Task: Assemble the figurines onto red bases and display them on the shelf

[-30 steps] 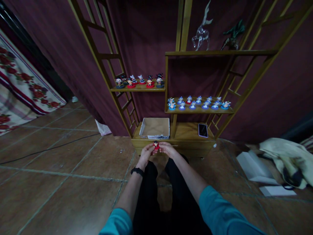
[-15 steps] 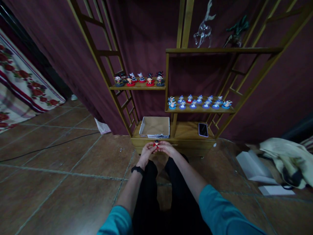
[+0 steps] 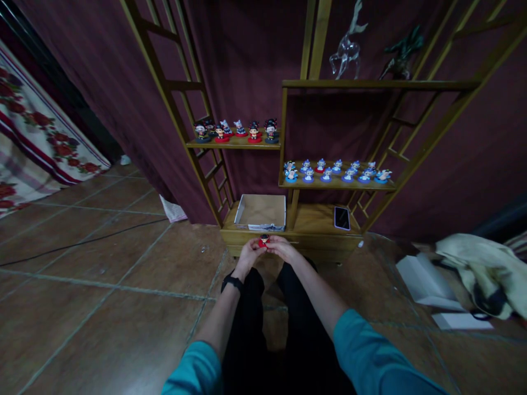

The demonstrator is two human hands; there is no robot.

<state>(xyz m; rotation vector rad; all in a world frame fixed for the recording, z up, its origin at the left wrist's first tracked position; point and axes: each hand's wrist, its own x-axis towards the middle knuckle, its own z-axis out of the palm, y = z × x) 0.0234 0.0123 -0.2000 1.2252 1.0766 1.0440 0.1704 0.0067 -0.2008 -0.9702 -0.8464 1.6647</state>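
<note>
Between my two hands is a small red figurine (image 3: 264,240) with a black hat, held just in front of the cabinet's drawer front. My left hand (image 3: 250,254) pinches it from the left, and my right hand (image 3: 281,248) grips its right side. Beyond them, a shallow cardboard box (image 3: 263,210) sits on the low shelf, its inside bare. Several red and dark figurines (image 3: 254,133) stand on the upper left shelf. On the right shelf, several white and blue figurines (image 3: 326,175) are lined up in two rows.
A phone (image 3: 341,218) lies on the low shelf at right. Higher up stand a clear deer ornament (image 3: 348,52) and a dark green ornament (image 3: 401,55). White boxes (image 3: 428,284) and a cream cloth bag (image 3: 481,263) rest on the floor at right. A black cable (image 3: 94,240) crosses the tiles.
The view has shifted very slightly. Both hands stay in nearly the same place, still holding the red figurine, which looks tilted a little differently.
</note>
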